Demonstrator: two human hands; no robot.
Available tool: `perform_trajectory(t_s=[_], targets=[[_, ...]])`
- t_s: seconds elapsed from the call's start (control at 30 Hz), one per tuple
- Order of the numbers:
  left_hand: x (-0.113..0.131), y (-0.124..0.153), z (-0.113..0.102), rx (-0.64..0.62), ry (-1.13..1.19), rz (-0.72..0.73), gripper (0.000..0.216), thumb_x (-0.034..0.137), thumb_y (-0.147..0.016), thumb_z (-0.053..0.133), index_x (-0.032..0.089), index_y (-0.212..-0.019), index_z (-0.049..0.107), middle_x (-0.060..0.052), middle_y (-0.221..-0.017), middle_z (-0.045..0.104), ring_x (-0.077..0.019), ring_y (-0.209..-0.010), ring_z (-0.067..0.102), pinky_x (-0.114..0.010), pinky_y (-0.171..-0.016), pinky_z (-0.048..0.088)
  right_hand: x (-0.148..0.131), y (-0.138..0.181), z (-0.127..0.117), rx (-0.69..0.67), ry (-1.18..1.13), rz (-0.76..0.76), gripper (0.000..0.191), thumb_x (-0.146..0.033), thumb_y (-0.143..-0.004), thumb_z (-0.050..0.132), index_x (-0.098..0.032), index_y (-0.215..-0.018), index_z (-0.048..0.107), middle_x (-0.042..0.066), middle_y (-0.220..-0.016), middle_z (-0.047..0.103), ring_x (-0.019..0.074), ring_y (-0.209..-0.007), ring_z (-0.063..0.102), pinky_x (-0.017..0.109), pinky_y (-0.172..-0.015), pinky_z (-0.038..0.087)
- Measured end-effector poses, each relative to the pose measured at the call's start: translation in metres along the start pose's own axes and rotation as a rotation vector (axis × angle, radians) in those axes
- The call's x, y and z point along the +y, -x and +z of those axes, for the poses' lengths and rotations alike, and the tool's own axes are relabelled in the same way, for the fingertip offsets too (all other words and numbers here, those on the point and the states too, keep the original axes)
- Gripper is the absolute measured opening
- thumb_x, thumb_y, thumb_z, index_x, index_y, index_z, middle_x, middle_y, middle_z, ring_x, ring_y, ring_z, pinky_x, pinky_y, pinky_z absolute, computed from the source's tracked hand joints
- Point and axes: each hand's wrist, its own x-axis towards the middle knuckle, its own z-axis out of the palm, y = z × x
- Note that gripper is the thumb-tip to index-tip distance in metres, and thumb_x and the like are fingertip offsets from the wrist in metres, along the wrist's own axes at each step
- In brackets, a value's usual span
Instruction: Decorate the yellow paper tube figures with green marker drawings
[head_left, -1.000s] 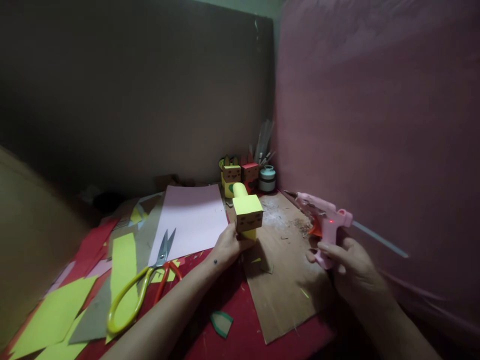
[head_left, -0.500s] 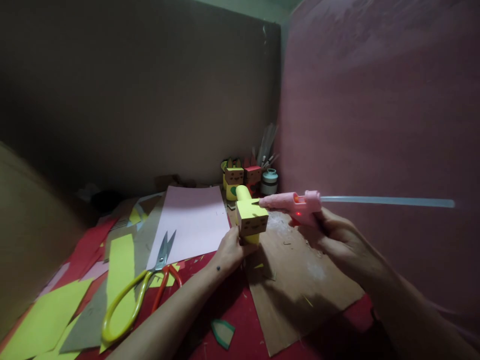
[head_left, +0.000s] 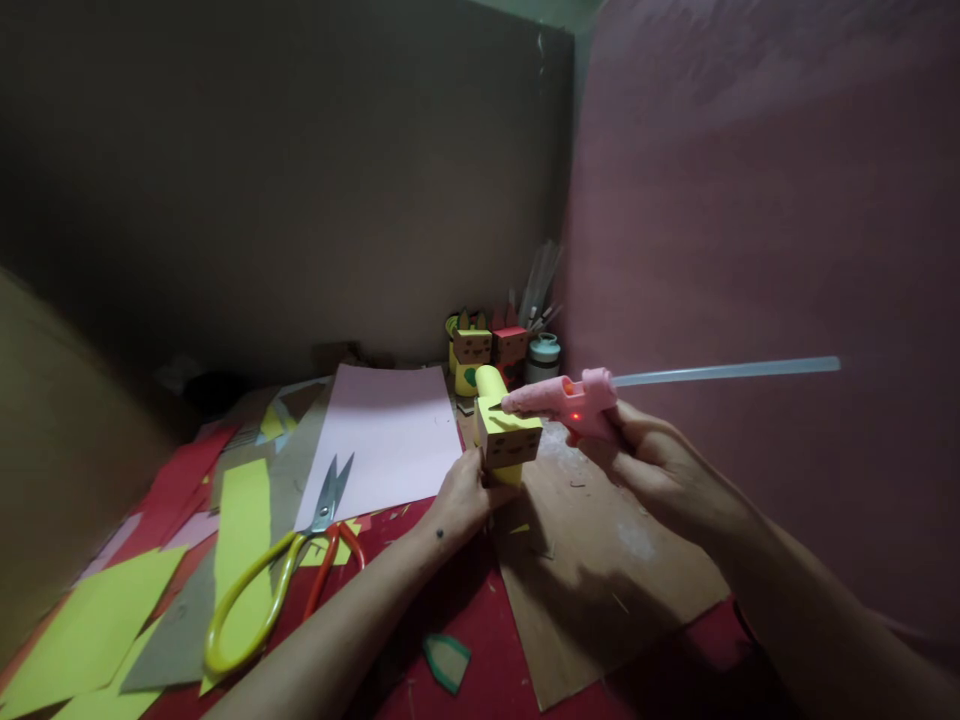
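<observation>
My left hand [head_left: 466, 497] is closed around the lower part of a small paper figure [head_left: 510, 445], which has a yellow-topped box head and a brown front with a drawn face. In my right hand [head_left: 651, 455] is a pink glue gun [head_left: 559, 396], its red light lit and a long clear glue stick [head_left: 727, 371] jutting from the back. The nozzle is over the left part of the head's yellow top; whether it touches cannot be made out. A yellow paper tube [head_left: 491, 380] shows just behind the head.
Scissors [head_left: 322, 510] with yellow and red handles lie left of my left arm, beside a pale pink sheet [head_left: 382, 440]. Brown cardboard [head_left: 607, 600] lies under my hands. Two similar figures [head_left: 472, 350] and a lidded jar [head_left: 544, 357] stand at the back.
My right hand has moved the glue gun left, so its nozzle now reaches farther across the head's top. My left hand keeps its hold on the paper figure.
</observation>
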Motion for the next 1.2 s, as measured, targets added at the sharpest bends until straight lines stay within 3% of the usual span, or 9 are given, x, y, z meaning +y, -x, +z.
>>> perform_trajectory(t_s=[0.2,0.4,0.6,0.93,1.2], targets=[[0.003,0.000,0.000,-0.008,-0.007,0.016,0.029,0.035,-0.098,0.069,0.018,-0.121,0.067,-0.008,-0.120,0.071,-0.0243,-0.102,0.070,-0.045,-0.088,0.060,0.001,-0.002,0.002,-0.014,0.038,0.022,0.034,-0.031,-0.095,0.058,-0.018,-0.122,0.074,0.001,-0.069,0.065,0.0201,-0.066,0.057,0.040,-0.080,0.055],[0.003,0.000,0.001,-0.003,-0.013,0.019,0.029,0.032,-0.095,0.072,0.018,-0.120,0.068,-0.008,-0.115,0.072,-0.0239,-0.101,0.070,-0.045,-0.090,0.059,0.004,-0.001,0.003,-0.005,0.061,0.015,0.032,-0.030,-0.095,0.058,-0.019,-0.121,0.073,0.005,-0.085,0.071,0.0231,-0.080,0.064,0.039,-0.084,0.054],[0.002,-0.002,0.000,-0.020,-0.037,0.009,0.032,0.036,-0.099,0.067,0.019,-0.126,0.067,-0.010,-0.127,0.069,-0.0257,-0.107,0.070,-0.047,-0.092,0.060,0.012,0.000,0.005,0.022,0.126,0.021,0.019,-0.031,-0.098,0.058,-0.020,-0.106,0.071,0.001,-0.071,0.064,0.0205,-0.069,0.060,0.037,-0.075,0.054],[0.004,0.000,0.001,-0.007,-0.035,0.002,0.034,0.036,-0.099,0.068,0.018,-0.129,0.065,-0.010,-0.128,0.069,-0.0258,-0.107,0.070,-0.048,-0.091,0.060,0.011,0.000,0.003,-0.027,0.118,0.045,0.031,-0.035,-0.101,0.054,-0.022,-0.126,0.067,-0.002,-0.065,0.052,0.0174,-0.058,0.044,0.039,-0.073,0.050],[0.001,-0.001,0.001,-0.010,-0.033,0.007,0.036,0.036,-0.099,0.068,0.018,-0.131,0.064,-0.011,-0.131,0.067,-0.0267,-0.110,0.069,-0.049,-0.092,0.060,0.013,0.000,0.005,-0.001,0.123,0.064,0.041,-0.037,-0.101,0.053,-0.021,-0.137,0.064,0.003,-0.074,0.061,0.0243,-0.075,0.060,0.040,-0.073,0.049]])
